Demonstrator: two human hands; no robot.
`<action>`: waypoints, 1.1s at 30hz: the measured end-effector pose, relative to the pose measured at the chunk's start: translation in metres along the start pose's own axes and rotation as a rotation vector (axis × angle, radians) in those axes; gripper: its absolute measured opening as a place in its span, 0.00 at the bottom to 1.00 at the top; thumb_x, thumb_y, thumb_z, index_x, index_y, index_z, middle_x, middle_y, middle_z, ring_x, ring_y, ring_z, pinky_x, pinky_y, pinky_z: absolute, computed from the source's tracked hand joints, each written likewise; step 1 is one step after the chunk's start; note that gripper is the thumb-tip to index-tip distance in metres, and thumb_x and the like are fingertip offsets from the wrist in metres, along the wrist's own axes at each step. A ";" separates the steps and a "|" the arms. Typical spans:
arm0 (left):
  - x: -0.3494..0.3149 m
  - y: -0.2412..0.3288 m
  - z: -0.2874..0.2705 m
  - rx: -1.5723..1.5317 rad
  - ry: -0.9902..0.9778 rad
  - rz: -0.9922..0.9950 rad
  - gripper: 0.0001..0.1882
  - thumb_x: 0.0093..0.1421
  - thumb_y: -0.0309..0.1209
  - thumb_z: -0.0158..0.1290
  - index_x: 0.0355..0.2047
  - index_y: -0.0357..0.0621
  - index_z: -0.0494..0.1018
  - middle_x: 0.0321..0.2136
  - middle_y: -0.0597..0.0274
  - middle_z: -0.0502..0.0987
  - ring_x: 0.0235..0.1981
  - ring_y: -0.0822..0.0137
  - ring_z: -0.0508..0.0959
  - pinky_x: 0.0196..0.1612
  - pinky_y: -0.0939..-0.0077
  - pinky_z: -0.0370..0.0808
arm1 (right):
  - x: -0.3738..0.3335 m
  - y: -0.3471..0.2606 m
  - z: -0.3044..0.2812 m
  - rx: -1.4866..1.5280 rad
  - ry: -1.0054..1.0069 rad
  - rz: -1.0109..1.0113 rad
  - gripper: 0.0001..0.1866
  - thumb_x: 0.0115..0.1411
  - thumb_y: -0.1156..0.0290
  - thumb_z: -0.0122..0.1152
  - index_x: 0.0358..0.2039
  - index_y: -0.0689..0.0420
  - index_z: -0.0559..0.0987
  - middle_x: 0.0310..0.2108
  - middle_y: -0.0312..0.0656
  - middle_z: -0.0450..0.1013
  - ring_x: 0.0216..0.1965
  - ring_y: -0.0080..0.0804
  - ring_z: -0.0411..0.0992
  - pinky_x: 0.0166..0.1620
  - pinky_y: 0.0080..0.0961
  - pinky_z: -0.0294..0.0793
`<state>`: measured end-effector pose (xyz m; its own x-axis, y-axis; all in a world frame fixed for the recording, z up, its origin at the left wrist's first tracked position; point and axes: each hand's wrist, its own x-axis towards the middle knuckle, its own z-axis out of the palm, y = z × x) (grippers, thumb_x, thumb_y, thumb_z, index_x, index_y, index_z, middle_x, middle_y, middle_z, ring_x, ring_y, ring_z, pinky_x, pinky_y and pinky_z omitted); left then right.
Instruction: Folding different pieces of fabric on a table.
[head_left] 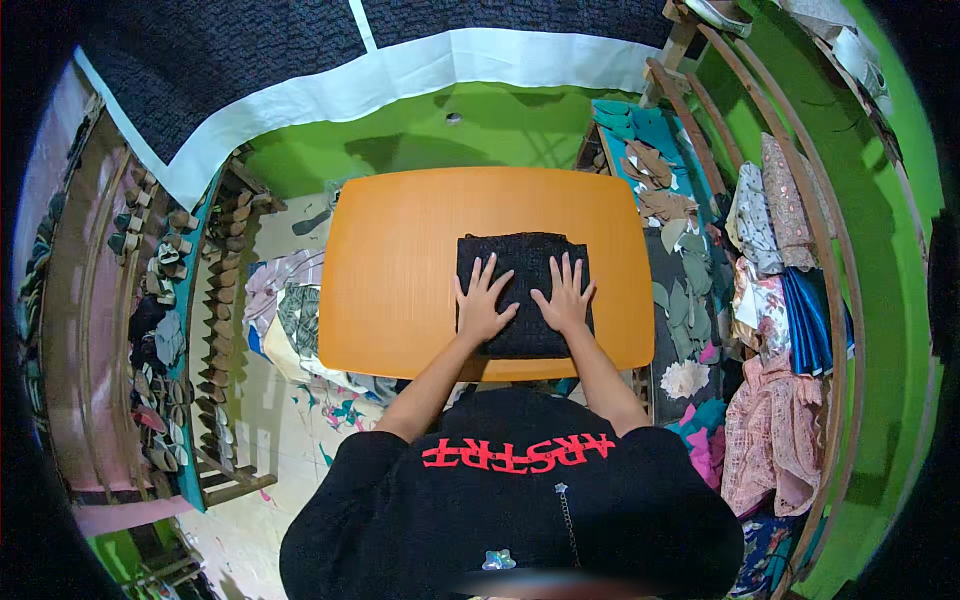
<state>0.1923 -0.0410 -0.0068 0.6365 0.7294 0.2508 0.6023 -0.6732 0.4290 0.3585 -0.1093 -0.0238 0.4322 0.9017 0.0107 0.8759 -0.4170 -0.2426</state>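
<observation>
A black folded cloth (525, 325) with a textured surface lies flat on the orange table (395, 265), right of the table's middle and close to its near edge. My left hand (484, 303) rests palm down on the cloth's left part, fingers spread. On the right part of the same cloth, my right hand (566, 295) lies flat with its fingers stretched apart. Neither hand grips anything. How many layers the cloth has cannot be made out.
Wooden racks with shoes (222, 330) stand at the left. Folded fabrics (290, 310) lie on the floor beside the table. To the right are a bench with grey and brown cut pieces (690, 310) and a wooden shelf holding pink lace fabric (775, 430). Dark cloth (500, 25) hangs behind.
</observation>
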 end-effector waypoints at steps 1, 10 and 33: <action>-0.002 -0.004 0.002 -0.136 0.079 -0.060 0.28 0.43 0.42 0.53 0.48 0.55 0.63 0.57 0.56 0.48 0.58 0.51 0.46 0.54 0.46 0.43 | 0.001 -0.001 0.001 0.007 -0.010 -0.006 0.38 0.49 0.45 0.46 0.58 0.45 0.47 0.60 0.39 0.36 0.61 0.41 0.32 0.54 0.59 0.32; -0.007 -0.031 -0.010 -0.727 -0.092 -0.772 0.49 0.27 0.47 0.65 0.43 0.22 0.58 0.39 0.43 0.68 0.40 0.56 0.71 0.42 0.71 0.68 | -0.012 -0.018 -0.028 -0.037 0.175 0.047 0.38 0.46 0.43 0.51 0.54 0.49 0.56 0.57 0.43 0.44 0.58 0.49 0.39 0.54 0.56 0.36; -0.049 -0.068 -0.040 -1.377 -0.512 -0.723 0.35 0.39 0.31 0.58 0.48 0.37 0.58 0.40 0.53 0.68 0.39 0.61 0.70 0.45 0.68 0.66 | -0.097 0.034 -0.053 1.172 -0.435 0.554 0.34 0.50 0.53 0.53 0.50 0.65 0.60 0.48 0.51 0.60 0.48 0.37 0.61 0.47 0.29 0.62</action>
<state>0.1006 -0.0260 -0.0138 0.6827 0.5229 -0.5105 0.1483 0.5849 0.7974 0.3577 -0.2167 0.0180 0.3718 0.7033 -0.6059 -0.1755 -0.5877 -0.7898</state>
